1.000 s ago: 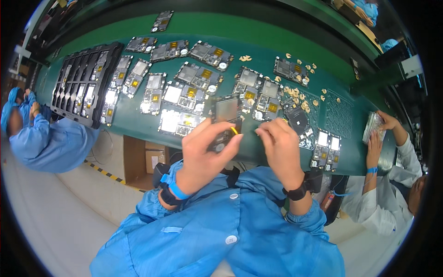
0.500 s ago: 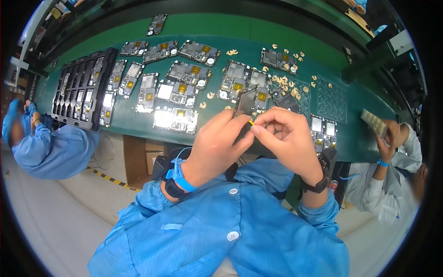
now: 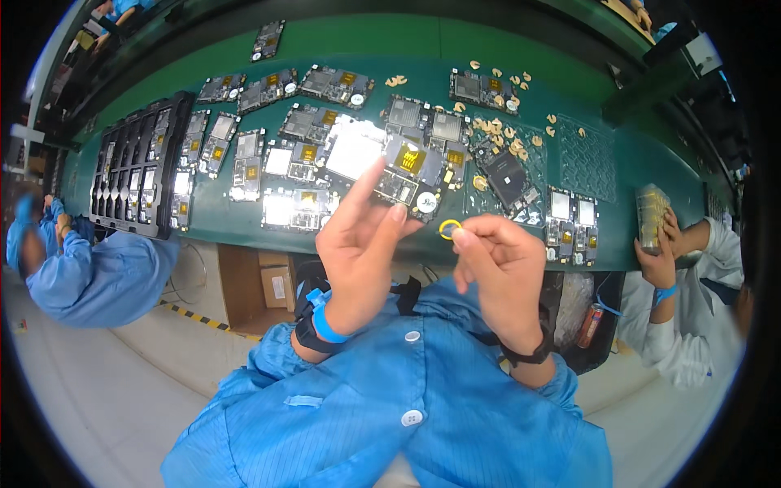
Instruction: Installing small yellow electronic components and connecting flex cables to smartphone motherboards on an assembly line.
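Note:
My left hand (image 3: 354, 256) holds a circuit board (image 3: 416, 175) tilted up above the near part of the green bench, thumb and fingers on its edges. The board has a gold-brown patch in its middle, a brightly reflecting shield at its left and a round white disc (image 3: 425, 202) at its lower right corner. Just right of the board, my right hand (image 3: 508, 276) pinches a small yellow ring-shaped piece (image 3: 445, 230) between thumb and forefinger. A gap separates the ring from the board.
Several similar boards (image 3: 331, 85) lie across the green bench. At left stands a black slotted tray (image 3: 175, 167) holding boards. Small tan curled pieces (image 3: 498, 130) are scattered right of centre, near a clear textured sheet (image 3: 586, 159). A co-worker's hands (image 3: 663, 244) hold a yellowish stack at right.
The board has turned from nearly edge-on to face-up in my left hand. My right hand has drawn away from the left with the yellow ring, now seen whole.

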Demonstrator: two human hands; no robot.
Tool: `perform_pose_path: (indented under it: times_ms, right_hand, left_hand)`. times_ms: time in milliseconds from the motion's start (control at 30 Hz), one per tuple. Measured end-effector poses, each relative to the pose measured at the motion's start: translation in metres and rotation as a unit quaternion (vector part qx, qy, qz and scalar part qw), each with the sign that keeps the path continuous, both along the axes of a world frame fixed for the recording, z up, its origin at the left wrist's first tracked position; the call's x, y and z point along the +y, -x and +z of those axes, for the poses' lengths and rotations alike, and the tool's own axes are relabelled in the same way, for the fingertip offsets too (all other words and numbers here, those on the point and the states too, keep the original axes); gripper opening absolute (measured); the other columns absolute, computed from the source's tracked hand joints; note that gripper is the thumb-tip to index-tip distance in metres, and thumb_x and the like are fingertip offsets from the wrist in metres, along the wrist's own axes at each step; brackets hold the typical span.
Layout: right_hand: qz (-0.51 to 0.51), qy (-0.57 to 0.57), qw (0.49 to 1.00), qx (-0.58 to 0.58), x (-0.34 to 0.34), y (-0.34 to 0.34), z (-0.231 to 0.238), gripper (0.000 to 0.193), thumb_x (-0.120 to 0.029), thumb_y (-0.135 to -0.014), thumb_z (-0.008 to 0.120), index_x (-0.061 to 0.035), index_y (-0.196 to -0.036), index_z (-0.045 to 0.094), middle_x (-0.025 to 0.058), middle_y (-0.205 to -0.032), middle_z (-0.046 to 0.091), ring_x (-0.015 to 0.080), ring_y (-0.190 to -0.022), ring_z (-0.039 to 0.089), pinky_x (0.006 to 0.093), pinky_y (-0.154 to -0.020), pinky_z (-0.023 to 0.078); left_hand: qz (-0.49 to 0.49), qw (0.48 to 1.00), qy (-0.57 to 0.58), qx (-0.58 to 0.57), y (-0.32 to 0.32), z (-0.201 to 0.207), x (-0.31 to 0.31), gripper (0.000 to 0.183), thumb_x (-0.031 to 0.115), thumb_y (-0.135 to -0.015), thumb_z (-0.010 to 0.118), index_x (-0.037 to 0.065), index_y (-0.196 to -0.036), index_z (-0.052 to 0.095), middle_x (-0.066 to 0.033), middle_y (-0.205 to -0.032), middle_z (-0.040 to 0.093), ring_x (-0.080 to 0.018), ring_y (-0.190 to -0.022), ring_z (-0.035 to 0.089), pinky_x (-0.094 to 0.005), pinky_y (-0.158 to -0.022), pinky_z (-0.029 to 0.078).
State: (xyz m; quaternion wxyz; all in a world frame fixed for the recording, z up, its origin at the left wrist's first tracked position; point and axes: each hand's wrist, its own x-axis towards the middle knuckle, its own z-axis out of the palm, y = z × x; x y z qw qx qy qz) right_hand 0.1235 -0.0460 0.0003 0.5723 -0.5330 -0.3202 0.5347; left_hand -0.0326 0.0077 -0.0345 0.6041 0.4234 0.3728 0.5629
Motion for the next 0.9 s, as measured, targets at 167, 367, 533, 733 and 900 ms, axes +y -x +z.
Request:
perform_pose_path:
  times_ms: [167,367,533,733,900]
  right_hand:
    - [0.000,-0.045,0.999,-0.030,0.007,0.010,-0.006,0.010,-0.004,-0.102,0.071,0.0049,-0.107,0.071,0.0025,-0.081,0.069,0.0046,-0.063,0.061,0.0194,-0.053,0.044]
    - [-0.007,-0.062,0.994,-0.086,0.008,0.008,-0.004,0.010,-0.003,-0.101,0.072,0.0053,-0.106,0.071,0.0048,-0.093,0.069,0.0042,-0.066,0.062,0.0198,-0.054,0.047]
    - [-0.010,-0.079,0.989,-0.127,0.007,0.009,-0.001,0.007,0.000,-0.100,0.071,0.0062,-0.105,0.070,0.0061,-0.096,0.068,0.0046,-0.068,0.063,0.0200,-0.054,0.048]
    - [0.007,-0.114,0.987,-0.109,0.010,0.007,-0.002,0.004,0.004,-0.100,0.070,0.0062,-0.103,0.069,0.0066,-0.096,0.066,0.0050,-0.071,0.064,0.0208,-0.054,0.049]
    - [0.000,-0.105,0.990,-0.092,0.010,0.008,0.002,0.004,0.004,-0.100,0.069,0.0063,-0.103,0.068,0.0063,-0.095,0.065,0.0047,-0.069,0.063,0.0205,-0.052,0.048]
  left_hand:
    - [0.031,0.996,-0.085,0.004,-0.001,-0.008,-0.007,0.041,-0.007,-0.100,0.067,-0.005,-0.141,0.061,-0.0120,-0.107,0.075,-0.0154,-0.098,0.074,-0.0298,-0.089,0.062]
    - [0.037,0.993,-0.115,0.008,-0.005,-0.007,-0.013,0.036,-0.012,-0.098,0.066,-0.006,-0.134,0.061,-0.0152,-0.111,0.075,-0.0165,-0.100,0.074,-0.0296,-0.089,0.061]
    - [0.042,0.992,-0.120,-0.023,-0.010,-0.004,-0.017,0.040,-0.017,-0.096,0.065,-0.008,-0.134,0.060,-0.0171,-0.116,0.073,-0.0190,-0.107,0.073,-0.0298,-0.092,0.060]
    - [0.042,0.988,-0.133,-0.062,-0.010,-0.009,-0.017,0.041,-0.020,-0.095,0.064,-0.010,-0.134,0.059,-0.0189,-0.124,0.070,-0.0218,-0.113,0.071,-0.0315,-0.095,0.058]
    - [0.046,0.987,-0.145,-0.056,-0.008,-0.005,-0.016,0.044,-0.022,-0.093,0.064,-0.009,-0.134,0.058,-0.0196,-0.126,0.068,-0.0239,-0.115,0.071,-0.0336,-0.097,0.059]
